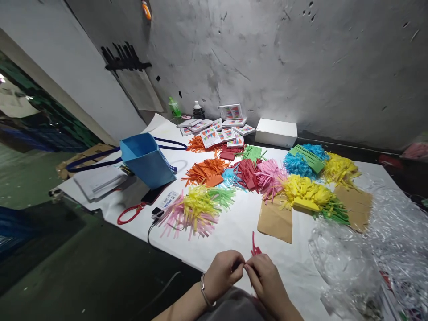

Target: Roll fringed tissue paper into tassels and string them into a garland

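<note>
Taking the table's middle as the clock's centre, the broad grey, scuffed wall [267,67] stands beyond twelve o'clock. The long table covered in white paper [237,223] reaches toward it. A crumpled heap of clear plastic wrapping [394,236] spreads over the table at four o'clock. At nine to ten o'clock a light-blue, box-shaped bag with dark-blue straps [143,162] leans to one side. The plain white rectangular box [276,133] sits at one o'clock, near the wall.

A yellow, pink and green bundle of fringed tissue paper [199,205] lies at eight o'clock. A flat brown paper sheet [276,225] lies at four to five o'clock, nearer the middle than the plastic.

At six o'clock, over the near edge, are both bare hands. The left hand [222,273] has curled fingers, its thumb and forefinger pinched together; I cannot tell whether they grip anything. The right hand [264,274] meets it fingertip to fingertip, closed around the smallest thing here: a slim bunch of red tissue-paper strips [255,250], which pokes up above its knuckles toward twelve.
</note>
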### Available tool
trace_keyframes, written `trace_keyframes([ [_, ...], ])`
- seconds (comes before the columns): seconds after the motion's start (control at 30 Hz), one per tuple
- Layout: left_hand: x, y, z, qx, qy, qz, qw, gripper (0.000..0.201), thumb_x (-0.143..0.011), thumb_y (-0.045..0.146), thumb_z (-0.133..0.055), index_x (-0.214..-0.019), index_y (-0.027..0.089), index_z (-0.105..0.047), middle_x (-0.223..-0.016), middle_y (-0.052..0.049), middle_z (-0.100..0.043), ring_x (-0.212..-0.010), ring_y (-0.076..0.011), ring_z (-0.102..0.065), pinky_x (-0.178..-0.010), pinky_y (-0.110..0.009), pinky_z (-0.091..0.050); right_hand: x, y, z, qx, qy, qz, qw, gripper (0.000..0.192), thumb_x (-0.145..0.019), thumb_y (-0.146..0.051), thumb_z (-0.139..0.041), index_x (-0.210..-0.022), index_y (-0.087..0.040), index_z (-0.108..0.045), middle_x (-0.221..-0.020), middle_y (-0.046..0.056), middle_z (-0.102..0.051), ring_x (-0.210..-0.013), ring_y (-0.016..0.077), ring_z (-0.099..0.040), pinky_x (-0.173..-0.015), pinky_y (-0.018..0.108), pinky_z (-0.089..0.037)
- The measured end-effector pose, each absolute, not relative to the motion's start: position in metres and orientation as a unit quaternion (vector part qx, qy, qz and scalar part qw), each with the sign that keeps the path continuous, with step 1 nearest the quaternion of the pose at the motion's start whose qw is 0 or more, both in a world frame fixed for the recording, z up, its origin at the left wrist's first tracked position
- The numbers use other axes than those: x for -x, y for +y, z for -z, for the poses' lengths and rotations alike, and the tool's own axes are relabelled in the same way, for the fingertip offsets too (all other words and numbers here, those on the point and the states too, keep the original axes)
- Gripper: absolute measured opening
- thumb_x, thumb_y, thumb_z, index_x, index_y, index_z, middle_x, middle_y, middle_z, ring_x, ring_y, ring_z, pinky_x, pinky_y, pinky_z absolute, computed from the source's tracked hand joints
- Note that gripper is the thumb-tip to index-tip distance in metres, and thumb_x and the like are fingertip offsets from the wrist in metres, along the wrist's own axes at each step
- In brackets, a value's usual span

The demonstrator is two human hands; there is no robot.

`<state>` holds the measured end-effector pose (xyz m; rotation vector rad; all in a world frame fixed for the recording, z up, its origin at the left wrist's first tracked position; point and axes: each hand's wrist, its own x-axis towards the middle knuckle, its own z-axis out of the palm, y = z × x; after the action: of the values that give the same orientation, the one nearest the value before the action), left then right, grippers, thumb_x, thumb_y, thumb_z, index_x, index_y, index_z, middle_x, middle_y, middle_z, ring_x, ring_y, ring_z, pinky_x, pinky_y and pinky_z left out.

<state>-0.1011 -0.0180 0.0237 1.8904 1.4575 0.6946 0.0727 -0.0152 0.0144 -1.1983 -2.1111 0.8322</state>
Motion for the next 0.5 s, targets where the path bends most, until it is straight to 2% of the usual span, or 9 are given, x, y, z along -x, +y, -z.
trace_keyframes([
  [0.1, 0.103, -0.021, -0.023, -0.688, 0.581, -0.275, 0.337, 0.013, -0.071, 0.011, -0.051, -0.071, 0.018, -0.061, -0.064, 0.000, -0.062, -0.059, -0.0115, -0.054, -0.058, -0.021, -0.041, -0.073, -0.016, -0.015, 0.452, -0.789, -0.311, 0.276, 0.016, -0.090, -0.021, -0.047, -0.077, -0.020, -0.057, -0.071, 0.000, -0.061, -0.070, 0.0162, -0.055, -0.077, 0.032, -0.042],
  [0.23, 0.099, -0.017, -0.020, -0.624, 0.551, -0.288, 0.473, 0.008, -0.078, 0.021, -0.052, -0.078, 0.018, -0.059, -0.072, -0.002, -0.063, -0.060, -0.0123, -0.057, -0.055, -0.021, -0.044, -0.067, -0.017, -0.014, 0.479, -0.758, -0.349, 0.271, 0.019, -0.091, -0.024, -0.047, -0.076, -0.021, -0.059, -0.073, 0.001, -0.062, -0.073, 0.0166, -0.057, -0.071, 0.029, -0.043],
  [0.33, 0.113, -0.002, -0.015, -0.586, 0.544, -0.305, 0.517, 0.021, -0.083, 0.037, -0.050, -0.080, 0.018, -0.058, -0.070, -0.001, -0.061, -0.056, -0.0128, -0.057, -0.055, -0.023, -0.046, -0.062, -0.015, -0.012, 0.491, -0.732, -0.359, 0.308, 0.015, -0.091, -0.028, -0.050, -0.093, -0.023, -0.064, -0.087, 0.003, -0.067, -0.086, 0.0185, -0.060, -0.080, 0.031, -0.046],
  [0.43, 0.164, 0.029, -0.006, -0.521, 0.656, -0.349, 0.421, 0.028, -0.073, 0.045, -0.056, -0.075, 0.018, -0.058, -0.061, 0.001, -0.058, -0.055, -0.0167, -0.058, -0.056, -0.029, -0.049, -0.083, -0.011, -0.002, 0.538, -0.679, -0.317, 0.387, 0.026, -0.091, -0.031, -0.050, -0.113, -0.022, -0.060, -0.105, 0.008, -0.066, -0.100, 0.0201, -0.059, -0.090, 0.034, -0.046],
  [0.5, 0.208, 0.059, 0.001, -0.437, 0.765, -0.371, 0.294, 0.030, -0.064, 0.045, -0.058, -0.076, 0.018, -0.056, -0.061, 0.000, -0.058, -0.054, -0.0188, -0.056, -0.051, -0.031, -0.048, -0.122, -0.016, 0.014, 0.604, -0.611, -0.267, 0.436, 0.026, -0.093, -0.032, -0.045, -0.109, -0.019, -0.061, -0.104, 0.010, -0.066, -0.099, 0.0201, -0.060, -0.088, 0.033, -0.047],
])
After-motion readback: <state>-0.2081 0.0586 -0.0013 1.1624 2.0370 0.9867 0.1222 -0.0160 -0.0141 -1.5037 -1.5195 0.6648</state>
